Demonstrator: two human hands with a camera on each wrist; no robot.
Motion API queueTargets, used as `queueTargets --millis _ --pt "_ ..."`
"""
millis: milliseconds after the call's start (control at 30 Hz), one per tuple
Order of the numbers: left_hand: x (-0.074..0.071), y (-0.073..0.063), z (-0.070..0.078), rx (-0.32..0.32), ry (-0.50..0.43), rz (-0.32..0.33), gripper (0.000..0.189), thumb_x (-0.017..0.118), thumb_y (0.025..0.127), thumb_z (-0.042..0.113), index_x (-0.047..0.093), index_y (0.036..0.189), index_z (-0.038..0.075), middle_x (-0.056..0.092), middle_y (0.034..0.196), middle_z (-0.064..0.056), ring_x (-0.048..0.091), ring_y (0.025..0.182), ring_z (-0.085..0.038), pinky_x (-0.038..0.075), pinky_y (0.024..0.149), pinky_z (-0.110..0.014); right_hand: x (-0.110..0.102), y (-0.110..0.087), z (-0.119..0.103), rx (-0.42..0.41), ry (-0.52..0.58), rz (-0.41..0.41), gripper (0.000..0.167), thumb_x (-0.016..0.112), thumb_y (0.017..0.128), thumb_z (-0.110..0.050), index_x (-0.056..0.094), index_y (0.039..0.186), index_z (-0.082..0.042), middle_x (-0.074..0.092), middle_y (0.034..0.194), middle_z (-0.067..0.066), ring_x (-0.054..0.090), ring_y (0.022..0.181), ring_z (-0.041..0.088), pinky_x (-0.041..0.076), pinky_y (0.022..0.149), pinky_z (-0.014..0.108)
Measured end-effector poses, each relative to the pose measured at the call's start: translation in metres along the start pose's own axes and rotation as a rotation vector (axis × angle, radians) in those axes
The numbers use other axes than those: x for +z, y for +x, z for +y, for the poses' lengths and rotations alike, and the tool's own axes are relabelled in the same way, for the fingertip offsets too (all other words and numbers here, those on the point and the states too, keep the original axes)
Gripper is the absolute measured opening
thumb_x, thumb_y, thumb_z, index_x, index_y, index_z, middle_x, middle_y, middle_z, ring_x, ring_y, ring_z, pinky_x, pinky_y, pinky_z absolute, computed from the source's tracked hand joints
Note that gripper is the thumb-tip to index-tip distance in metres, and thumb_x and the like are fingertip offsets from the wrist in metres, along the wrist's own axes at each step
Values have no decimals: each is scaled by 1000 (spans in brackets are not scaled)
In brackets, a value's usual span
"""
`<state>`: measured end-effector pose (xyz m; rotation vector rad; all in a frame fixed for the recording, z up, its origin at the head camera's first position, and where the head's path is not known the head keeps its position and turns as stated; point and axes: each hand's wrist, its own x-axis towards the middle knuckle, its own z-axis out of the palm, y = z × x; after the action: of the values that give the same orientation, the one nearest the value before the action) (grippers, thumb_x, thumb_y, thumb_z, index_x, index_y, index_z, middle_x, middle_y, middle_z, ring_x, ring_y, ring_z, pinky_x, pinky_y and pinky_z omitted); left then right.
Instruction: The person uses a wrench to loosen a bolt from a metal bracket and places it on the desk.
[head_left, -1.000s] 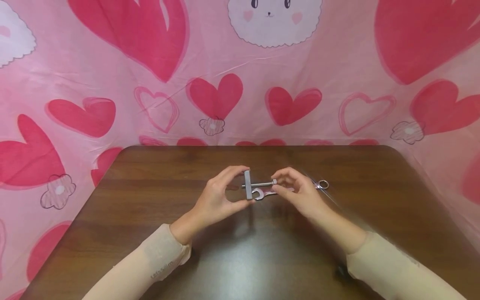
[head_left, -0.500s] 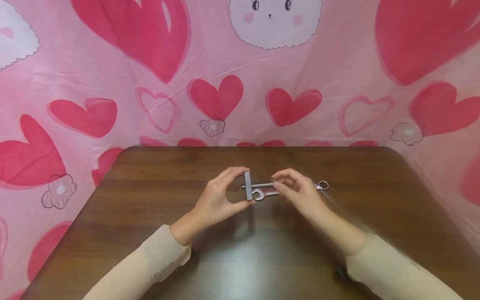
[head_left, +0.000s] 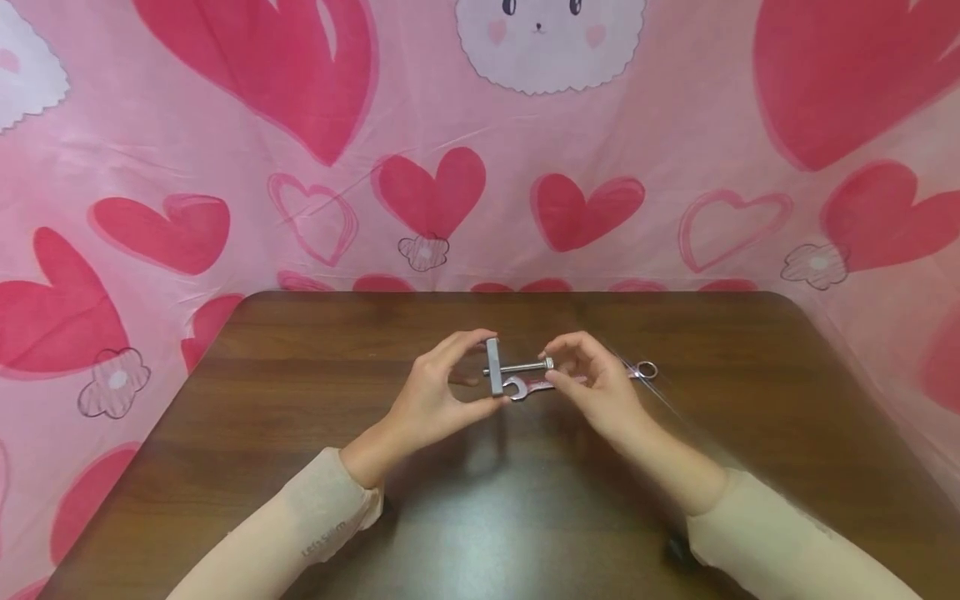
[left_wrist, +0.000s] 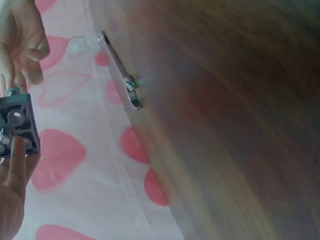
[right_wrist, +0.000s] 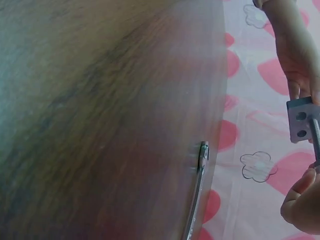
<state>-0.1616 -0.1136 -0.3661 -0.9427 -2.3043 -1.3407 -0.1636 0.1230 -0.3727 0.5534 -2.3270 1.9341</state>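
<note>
A flat grey metal block [head_left: 494,367] is held on edge above the table, gripped by my left hand [head_left: 438,387] between thumb and fingertips. In the right wrist view the block [right_wrist: 300,122] shows round holes in its face; the left wrist view shows recesses on its other side. A threaded bolt [head_left: 521,367] runs through the block, its tip just past the left face. My right hand [head_left: 600,379] has thumb and fingertips at the hex head [head_left: 550,364], pinching it. A long stretch of shank is bare between block and head.
A combination wrench [head_left: 517,388] lies on the brown wooden table [head_left: 337,350] beyond the hands, its ring end [head_left: 647,369] to the right and its middle partly hidden behind the right hand. A pink heart-patterned cloth [head_left: 510,125] hangs behind the table.
My right thumb and fingers have shifted about the bolt head; half a second ago they covered it, and now it shows again. The left hand and the block stay nearly where they were.
</note>
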Motion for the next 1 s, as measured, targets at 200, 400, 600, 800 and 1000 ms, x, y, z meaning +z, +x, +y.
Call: queueTargets --millis 200,400,600,800,1000 --pt "1 -1 -3 -14 12 -18 74 90 69 11 55 134 9 64 122 -6 65 110 -19 61 78 -25 0 -1 2 62 12 -8 28 67 91 -1 58 117 3 68 99 -3 61 81 8 52 70 21" --pt "3 -1 -5 -5 9 -18 73 90 70 11 55 134 9 63 123 -4 65 111 -17 61 79 -25 0 1 3 179 15 16 18 61 99 -15 62 110 -1 68 78 -3 55 65 9 48 57 23" --pt "5 0 -5 13 29 -27 73 90 70 13 55 134 9 64 124 -6 65 110 -17 61 79 -24 1 3 6 176 40 22 18 59 100 -12 60 105 5 65 68 -7 54 60 9 41 52 21" --pt "3 -2 -7 -14 45 -18 74 90 69 12 55 134 9 64 123 -5 66 108 -17 60 79 -21 2 2 9 58 -15 -25 23 67 89 4 59 111 5 69 99 11 60 81 9 51 72 21" --pt "0 -2 -8 2 81 -19 72 90 70 14 55 133 9 64 123 -5 65 108 -16 60 80 -21 2 3 10 91 15 -53 26 66 92 -1 58 116 5 71 97 10 65 83 12 55 75 23"
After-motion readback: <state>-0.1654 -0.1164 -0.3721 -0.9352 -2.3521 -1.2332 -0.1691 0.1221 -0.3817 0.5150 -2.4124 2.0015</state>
